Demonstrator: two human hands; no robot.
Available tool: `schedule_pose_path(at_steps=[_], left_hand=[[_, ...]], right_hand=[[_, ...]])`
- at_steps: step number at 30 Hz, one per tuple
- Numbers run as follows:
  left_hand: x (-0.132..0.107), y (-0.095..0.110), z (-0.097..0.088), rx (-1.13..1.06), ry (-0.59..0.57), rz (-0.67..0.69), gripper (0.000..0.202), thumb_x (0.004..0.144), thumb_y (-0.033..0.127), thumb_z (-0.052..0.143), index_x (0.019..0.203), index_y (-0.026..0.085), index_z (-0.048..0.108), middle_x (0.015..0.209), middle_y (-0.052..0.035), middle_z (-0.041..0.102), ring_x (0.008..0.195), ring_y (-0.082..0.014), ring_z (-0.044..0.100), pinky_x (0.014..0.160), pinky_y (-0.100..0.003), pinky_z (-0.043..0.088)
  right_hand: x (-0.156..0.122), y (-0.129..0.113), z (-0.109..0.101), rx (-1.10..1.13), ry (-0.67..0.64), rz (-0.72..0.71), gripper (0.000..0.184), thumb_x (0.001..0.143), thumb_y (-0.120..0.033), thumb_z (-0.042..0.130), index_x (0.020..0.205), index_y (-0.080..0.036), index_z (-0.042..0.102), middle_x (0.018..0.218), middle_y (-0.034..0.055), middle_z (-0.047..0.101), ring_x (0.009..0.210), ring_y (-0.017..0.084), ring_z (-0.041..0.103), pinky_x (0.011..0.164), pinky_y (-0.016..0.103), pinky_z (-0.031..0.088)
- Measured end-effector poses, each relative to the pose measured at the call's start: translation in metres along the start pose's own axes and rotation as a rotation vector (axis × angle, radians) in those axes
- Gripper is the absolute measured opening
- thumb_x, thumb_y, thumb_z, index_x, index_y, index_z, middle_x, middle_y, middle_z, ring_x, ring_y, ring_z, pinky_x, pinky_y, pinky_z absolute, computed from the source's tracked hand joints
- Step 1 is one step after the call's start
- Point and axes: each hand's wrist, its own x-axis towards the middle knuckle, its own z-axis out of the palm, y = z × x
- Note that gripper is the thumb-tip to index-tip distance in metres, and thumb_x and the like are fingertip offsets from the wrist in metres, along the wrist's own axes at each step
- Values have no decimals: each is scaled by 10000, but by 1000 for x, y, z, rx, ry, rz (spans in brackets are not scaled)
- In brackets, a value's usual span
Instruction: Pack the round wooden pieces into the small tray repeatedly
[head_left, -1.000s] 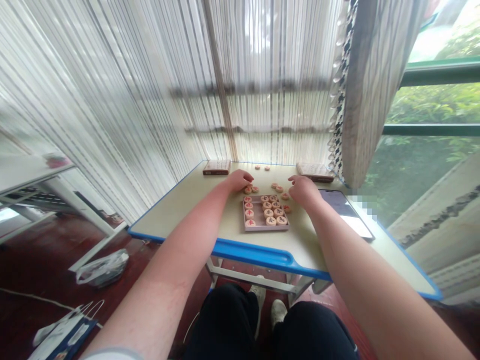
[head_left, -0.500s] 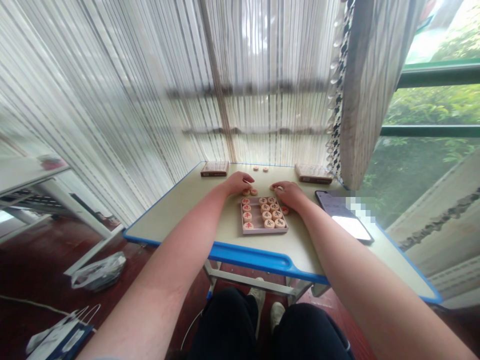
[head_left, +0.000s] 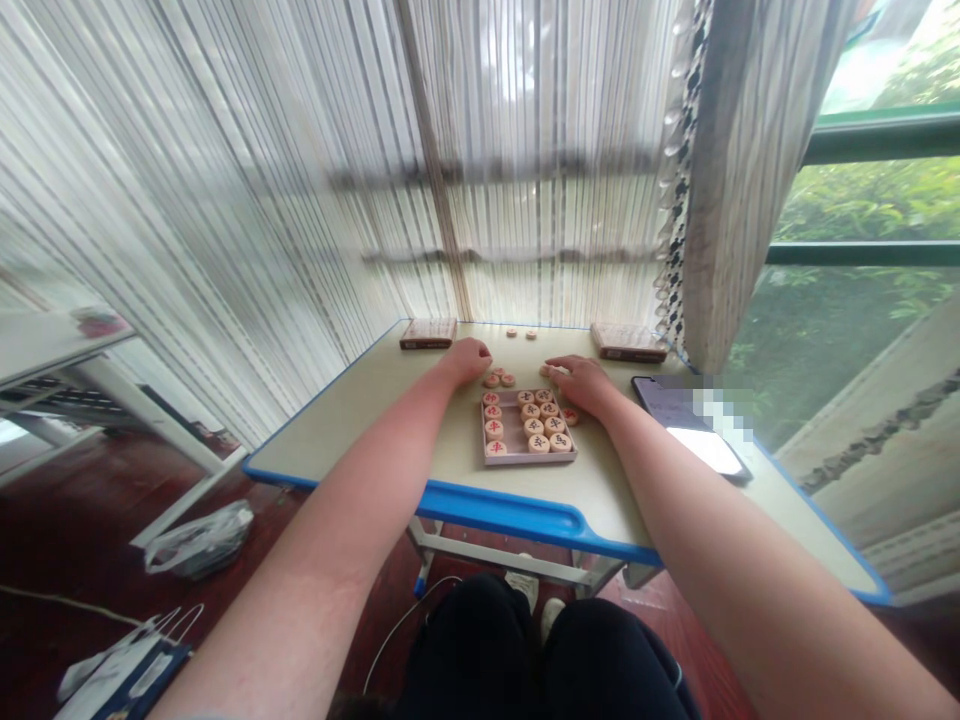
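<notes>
My left hand [head_left: 469, 360] is just behind several red-marked xiangqi pieces [head_left: 508, 380], its fingers curled together; whatever is in them is too small to make out. Over on the right, my right hand [head_left: 583, 382] has its fingertips around a pale xiangqi piece [head_left: 545, 370] at the table's middle. Between my forearms lies a shallow open box [head_left: 512, 460]. Red-marked pieces [head_left: 493, 428] line its left side, and two columns of black-marked pieces [head_left: 535, 427] fill its right side. One red-marked piece [head_left: 571, 416] rests against the box's right edge, below my right hand.
Two more pieces [head_left: 531, 335] lie at the table's far edge. Flat boxes stand in the back left [head_left: 428, 333] and back right [head_left: 628, 342] corners. A phone [head_left: 694, 430] lies on the right of the blue-edged table [head_left: 337, 420]. Curtains hang close behind.
My left hand has drawn back slightly from the red pieces, and its fingers have closed together. More of those pieces show now. My right hand stays at its piece.
</notes>
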Motion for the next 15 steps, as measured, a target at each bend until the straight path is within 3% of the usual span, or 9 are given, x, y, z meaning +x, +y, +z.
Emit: schedule_pose_path(at_steps=[6,10,15], left_hand=[[-7,7,-13,85,-28,-63,397,755,478,529,813,144,735,835,-113,707,811,-221,644,729,-284,479],[-7,12,-18,107,32,-105,338,746,418,540,836,154,731,863,-110,707,842,-220,637,741,-279,477],[-5,11,-14,77,-8,-49,293,737,343,543,857,146,724,860,-98,702,852,-213,630,759,-274,468]], right_hand=[[-1,-5,-3,-31,-14,23,291,803,-351,515,983,-203,688,1074,74,654,1031,205,549,904,301,378],[-2,-5,-2,-20,8,0,293,785,-321,522,1007,-210,677,1026,59,677,1007,210,552,874,307,397],[-2,-3,2,45,64,-36,304,778,-306,541,1041,-210,662,970,36,691,924,190,569,835,300,416]])
